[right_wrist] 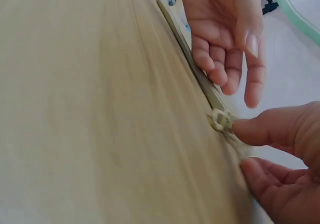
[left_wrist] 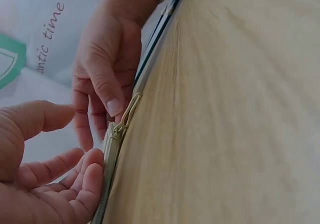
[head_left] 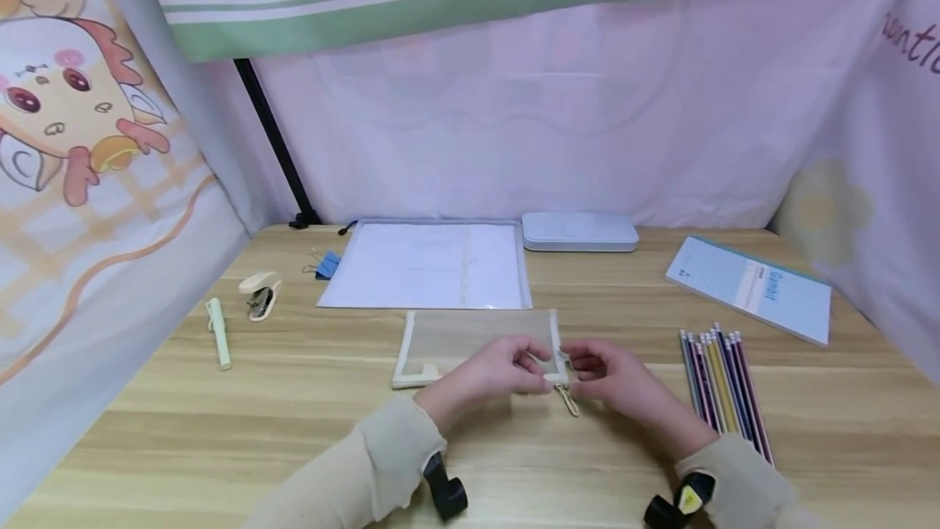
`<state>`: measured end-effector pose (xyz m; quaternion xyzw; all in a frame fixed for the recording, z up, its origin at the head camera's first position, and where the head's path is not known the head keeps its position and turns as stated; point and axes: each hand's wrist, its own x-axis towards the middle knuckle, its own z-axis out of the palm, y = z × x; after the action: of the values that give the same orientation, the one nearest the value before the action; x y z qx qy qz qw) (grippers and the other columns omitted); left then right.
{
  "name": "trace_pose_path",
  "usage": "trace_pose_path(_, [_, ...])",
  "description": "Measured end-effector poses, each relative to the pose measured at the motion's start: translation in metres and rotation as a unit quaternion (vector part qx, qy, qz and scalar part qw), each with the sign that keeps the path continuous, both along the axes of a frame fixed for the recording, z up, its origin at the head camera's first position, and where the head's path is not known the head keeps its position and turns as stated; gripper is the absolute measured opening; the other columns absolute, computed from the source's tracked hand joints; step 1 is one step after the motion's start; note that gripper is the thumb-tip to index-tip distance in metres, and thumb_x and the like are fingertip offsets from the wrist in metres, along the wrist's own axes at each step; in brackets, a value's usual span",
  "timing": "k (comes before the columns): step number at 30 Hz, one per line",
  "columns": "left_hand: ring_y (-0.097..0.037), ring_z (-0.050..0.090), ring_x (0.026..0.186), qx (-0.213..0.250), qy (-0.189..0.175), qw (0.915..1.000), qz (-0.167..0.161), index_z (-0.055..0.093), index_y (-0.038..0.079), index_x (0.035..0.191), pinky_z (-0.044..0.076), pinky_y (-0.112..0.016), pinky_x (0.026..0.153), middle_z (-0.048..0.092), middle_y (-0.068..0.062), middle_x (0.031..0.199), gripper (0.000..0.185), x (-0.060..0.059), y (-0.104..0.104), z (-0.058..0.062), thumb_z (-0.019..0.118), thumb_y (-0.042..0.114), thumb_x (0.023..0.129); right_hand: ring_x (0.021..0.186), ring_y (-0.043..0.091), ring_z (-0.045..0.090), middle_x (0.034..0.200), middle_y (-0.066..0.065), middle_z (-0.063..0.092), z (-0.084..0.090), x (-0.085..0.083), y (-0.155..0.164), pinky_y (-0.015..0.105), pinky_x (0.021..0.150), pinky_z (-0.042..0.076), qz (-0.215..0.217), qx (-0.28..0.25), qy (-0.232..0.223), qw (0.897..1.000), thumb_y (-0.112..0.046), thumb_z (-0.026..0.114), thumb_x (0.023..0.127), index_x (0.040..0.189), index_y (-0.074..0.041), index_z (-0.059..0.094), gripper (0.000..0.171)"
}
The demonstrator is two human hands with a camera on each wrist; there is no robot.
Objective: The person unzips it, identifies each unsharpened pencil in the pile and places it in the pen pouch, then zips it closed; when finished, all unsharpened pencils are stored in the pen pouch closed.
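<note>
A flat mesh zip pouch [head_left: 481,329] with pale edging lies in the middle of the table, its zipped edge toward me. At its right front corner hangs a zipper pull [head_left: 567,401] with a cord loop. My left hand [head_left: 510,367] is over the pouch's right part, fingers loosely bent beside the zipper edge [left_wrist: 106,171] and thumb lifted away. Close to the corner is my right hand [head_left: 613,374]. Its thumb [right_wrist: 272,127] is right at the zipper end, with a gap between thumb and forefinger. Neither hand grips the pouch.
Several pencils [head_left: 723,386] lie right of my right hand, near a blue notebook [head_left: 752,288]. Behind the pouch are a clear document folder [head_left: 429,264] and a white case [head_left: 580,233]. Leftward sit a blue binder clip [head_left: 327,265], a stapler [head_left: 261,295] and a pale green pen [head_left: 219,333].
</note>
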<state>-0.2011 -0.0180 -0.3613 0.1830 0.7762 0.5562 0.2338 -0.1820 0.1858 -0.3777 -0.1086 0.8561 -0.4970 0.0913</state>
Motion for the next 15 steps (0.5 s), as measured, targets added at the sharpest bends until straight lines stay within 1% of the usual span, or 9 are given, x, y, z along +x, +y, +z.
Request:
trace_pose_path(4, [-0.012, 0.056, 0.078, -0.004, 0.001, 1.0000, 0.007, 0.060, -0.003, 0.104, 0.050, -0.022, 0.074, 0.062, -0.009, 0.088, 0.034, 0.000, -0.001, -0.005, 0.072, 0.001, 0.072, 0.092, 0.021, 0.059, 0.108, 0.015, 0.061, -0.008, -0.002, -0.006, 0.029, 0.080, 0.051, 0.006, -0.003, 0.033, 0.999, -0.006, 0.075, 0.071, 0.119, 0.002, 0.057, 0.052])
trace_pose_path(7, [-0.012, 0.056, 0.080, -0.006, 0.002, 0.9999, 0.012, 0.061, -0.003, 0.101, 0.049, -0.022, 0.076, 0.063, -0.009, 0.089, 0.033, -0.001, 0.000, -0.009, 0.072, -0.001, 0.071, 0.087, 0.018, 0.058, 0.104, 0.013, 0.060, -0.011, -0.003, -0.010, 0.024, 0.076, 0.051, -0.008, 0.003, 0.045, 0.999, -0.008, 0.077, 0.069, 0.116, 0.002, 0.059, 0.052])
trace_pose_path(11, [-0.012, 0.057, 0.078, -0.003, -0.001, 0.9999, 0.010, 0.061, -0.004, 0.100, 0.049, -0.021, 0.074, 0.062, -0.008, 0.087, 0.033, -0.003, 0.001, -0.011, 0.072, -0.003, 0.069, 0.085, 0.016, 0.058, 0.101, 0.010, 0.061, -0.011, -0.004, -0.014, 0.024, 0.074, 0.051, -0.035, 0.021, 0.045, 0.998, -0.013, 0.080, 0.067, 0.114, -0.001, 0.062, 0.051])
trace_pose_path(15, [-0.011, 0.058, 0.074, -0.003, -0.002, 0.9999, 0.010, 0.061, -0.004, 0.097, 0.050, -0.021, 0.071, 0.061, -0.007, 0.084, 0.033, -0.006, 0.004, -0.014, 0.073, -0.005, 0.066, 0.085, 0.016, 0.057, 0.101, 0.009, 0.060, -0.010, -0.004, -0.014, 0.026, 0.074, 0.050, -0.047, 0.037, 0.046, 0.997, -0.017, 0.081, 0.067, 0.112, -0.002, 0.062, 0.051])
